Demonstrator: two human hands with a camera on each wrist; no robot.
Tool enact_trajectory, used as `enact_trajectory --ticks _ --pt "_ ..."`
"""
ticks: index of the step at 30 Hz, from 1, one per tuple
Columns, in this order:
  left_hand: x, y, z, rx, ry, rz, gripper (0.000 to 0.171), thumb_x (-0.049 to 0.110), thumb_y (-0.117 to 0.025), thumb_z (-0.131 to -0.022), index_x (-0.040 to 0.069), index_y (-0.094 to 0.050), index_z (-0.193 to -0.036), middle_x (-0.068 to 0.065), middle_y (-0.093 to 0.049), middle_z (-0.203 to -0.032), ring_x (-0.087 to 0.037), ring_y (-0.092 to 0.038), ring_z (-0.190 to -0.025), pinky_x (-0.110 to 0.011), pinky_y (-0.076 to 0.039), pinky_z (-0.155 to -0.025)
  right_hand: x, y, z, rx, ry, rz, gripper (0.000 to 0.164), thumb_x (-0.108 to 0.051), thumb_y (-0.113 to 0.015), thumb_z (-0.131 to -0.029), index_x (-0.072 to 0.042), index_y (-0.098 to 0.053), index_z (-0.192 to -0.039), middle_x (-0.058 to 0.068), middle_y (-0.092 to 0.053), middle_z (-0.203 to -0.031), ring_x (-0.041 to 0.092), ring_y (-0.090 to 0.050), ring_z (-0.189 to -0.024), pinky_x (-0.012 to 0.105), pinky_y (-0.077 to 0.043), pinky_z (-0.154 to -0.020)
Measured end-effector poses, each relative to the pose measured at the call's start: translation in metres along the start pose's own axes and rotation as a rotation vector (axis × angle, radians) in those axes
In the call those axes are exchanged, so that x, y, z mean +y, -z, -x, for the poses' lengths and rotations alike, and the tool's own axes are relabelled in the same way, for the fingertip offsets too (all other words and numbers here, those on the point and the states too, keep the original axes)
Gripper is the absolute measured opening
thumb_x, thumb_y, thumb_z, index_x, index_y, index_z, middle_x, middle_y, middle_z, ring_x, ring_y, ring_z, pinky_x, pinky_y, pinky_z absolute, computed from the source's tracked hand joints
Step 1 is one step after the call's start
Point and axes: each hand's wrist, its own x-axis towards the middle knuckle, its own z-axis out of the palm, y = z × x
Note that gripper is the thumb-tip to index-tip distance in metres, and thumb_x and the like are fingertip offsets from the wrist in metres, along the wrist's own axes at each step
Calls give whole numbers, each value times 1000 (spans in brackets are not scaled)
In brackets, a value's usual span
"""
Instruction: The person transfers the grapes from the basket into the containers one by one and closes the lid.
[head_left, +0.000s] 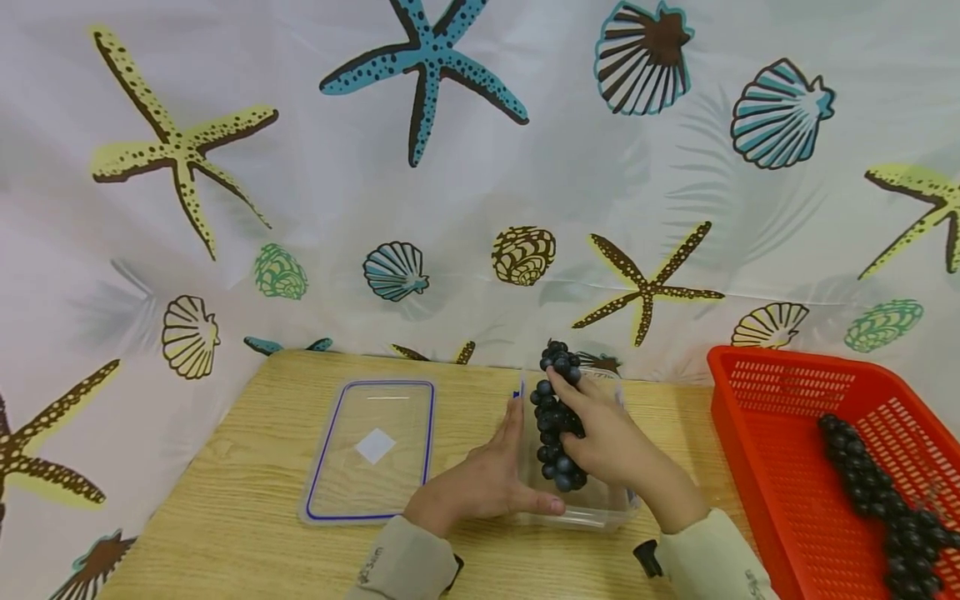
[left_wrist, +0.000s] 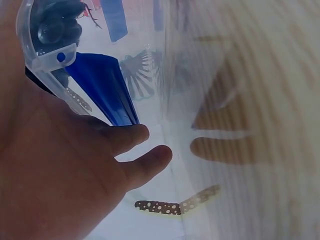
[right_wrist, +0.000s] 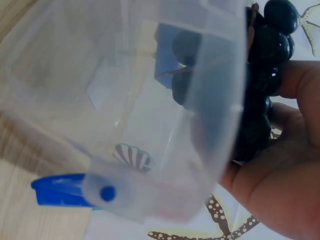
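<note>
Grapes [head_left: 551, 417], one bunch, are over the one tub [head_left: 581, 522], the right hand [head_left: 611, 429] with fingers clamped round them; the left hand [head_left: 487, 482] has straight fingers against its side, thumb apart. Probably light, floppy, easily bruised: best held near the stalk. One lid [head_left: 371, 479], one basket [head_left: 756, 483]; basket grapes [head_left: 862, 475] overlap, bunches uncountable.

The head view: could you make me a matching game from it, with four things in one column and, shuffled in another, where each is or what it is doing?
Things:
1. Blue-edged lid
2. Red basket
3. Left hand
4. Right hand

Places and states:
A. gripping a bunch of dark grapes
B. flat on the table
C. against the clear container's left side
D. at the picture's right edge, with more dark grapes inside

Pairs: 1-B, 2-D, 3-C, 4-A
</note>
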Motion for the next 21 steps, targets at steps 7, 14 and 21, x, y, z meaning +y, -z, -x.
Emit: enact_trajectory --ticks 7,14,21 --pt "0 0 0 -15 9 16 138 66 -79 -77 17 19 -160 -6 14 -166 -40 -21 -148 -62 -22 -114 2 -6 -6 -34 -18 -8 83 2 -67 -90 -14 -28 -161 29 -21 -160 47 -39 -137 58 -44 -100" --pt "1 0 1 -22 14 8 139 68 -78 -76 14 20 -159 -9 14 -166 -40 -20 -148 -66 -19 -113 8 -16 -12 -67 -52 -8 82 0 -67 -90 -15 -28 -161 29 -21 -160 45 -41 -136 54 -45 -100" --pt "0 0 1 -22 14 9 139 69 -77 -76 14 21 -159 -9 13 -166 -40 -18 -149 -66 -18 -114 12 -15 -14 -107 -79 13 78 1 -66 -90 -10 -33 -159 33 -25 -157 44 -46 -132 54 -46 -99"
